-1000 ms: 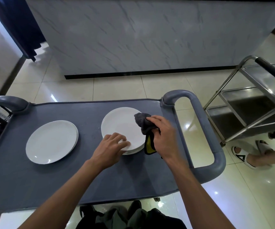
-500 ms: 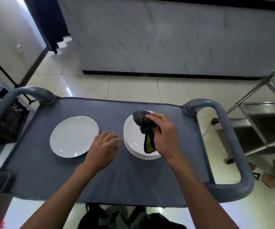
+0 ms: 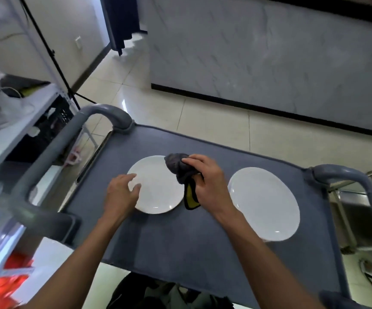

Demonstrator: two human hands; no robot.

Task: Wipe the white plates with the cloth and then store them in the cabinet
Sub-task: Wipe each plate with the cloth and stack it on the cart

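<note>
Left hand (image 3: 120, 195): fingers loosely spread, resting on the near-left rim of the left plate (image 3: 158, 188).
Right hand (image 3: 207, 186): curled round a bunched grey cloth (image 3: 178, 168), at that plate's far-right edge.
Right plate (image 3: 264, 202): well apart, right side of the grey surface (image 3: 191, 241).

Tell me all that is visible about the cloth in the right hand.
The cloth is dark grey, soft and fuzzy-looking, bunched into a wad. A yellow part with a dark edge hangs from it below the hand. The right hand grips it, fingers curled over the top. The wad lies over the far right rim of the left plate, which sits on the grey cart; the hanging part reaches down beside that plate. Whether it is wet cannot be told.
</note>
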